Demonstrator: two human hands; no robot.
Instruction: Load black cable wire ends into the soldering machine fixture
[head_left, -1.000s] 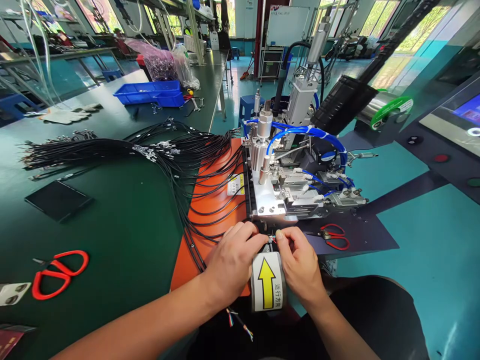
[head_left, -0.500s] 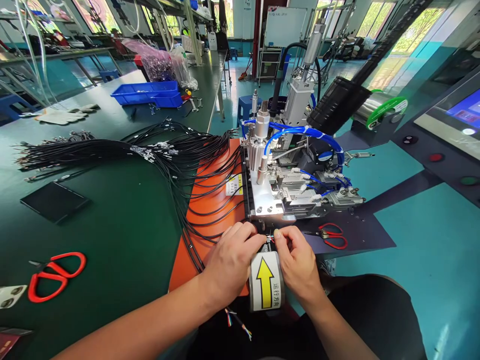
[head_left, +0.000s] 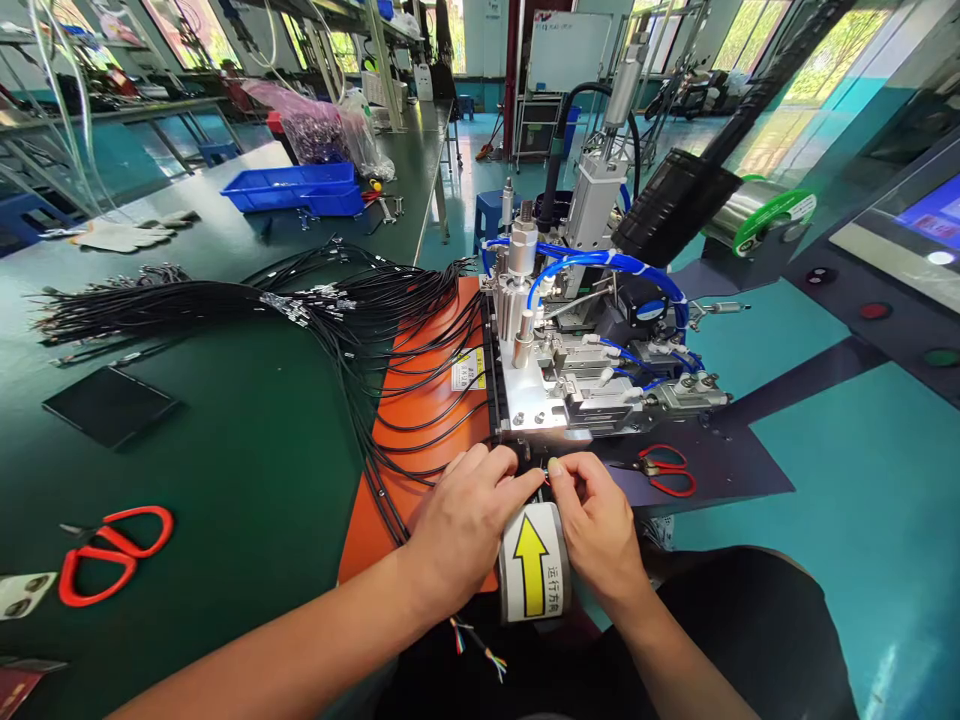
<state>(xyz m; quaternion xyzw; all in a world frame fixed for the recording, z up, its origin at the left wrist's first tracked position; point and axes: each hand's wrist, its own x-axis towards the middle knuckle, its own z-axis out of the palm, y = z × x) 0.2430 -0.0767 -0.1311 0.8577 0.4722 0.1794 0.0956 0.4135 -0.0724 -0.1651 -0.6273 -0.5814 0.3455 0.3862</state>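
Observation:
My left hand (head_left: 472, 515) is closed at the front end of the soldering machine (head_left: 551, 380), its index finger stretched towards my right fingertips. What lies under its curled fingers is hidden. My right hand (head_left: 596, 520) pinches thin coloured wires (head_left: 547, 477) between thumb and index finger, the two hands meeting there. Just below is a roller-shaped cover (head_left: 532, 565) with a yellow arrow. Black cables (head_left: 420, 430) run across the orange plate (head_left: 431, 400) into the machine's left side. Stripped cable ends (head_left: 491, 660) with coloured wires hang below my left wrist.
Red-handled scissors (head_left: 116, 550) lie on the green table at left, and red-handled snips (head_left: 664, 470) on the machine's dark base. A cable bundle (head_left: 172, 305), black flat box (head_left: 111, 405) and blue tray (head_left: 296, 188) are on the table. A solder spool (head_left: 772, 218) and control panel (head_left: 885, 290) stand right.
My left index finger has slid slightly right and now covers most of the small light piece that showed between the hands. My right hand keeps its pinch in place.

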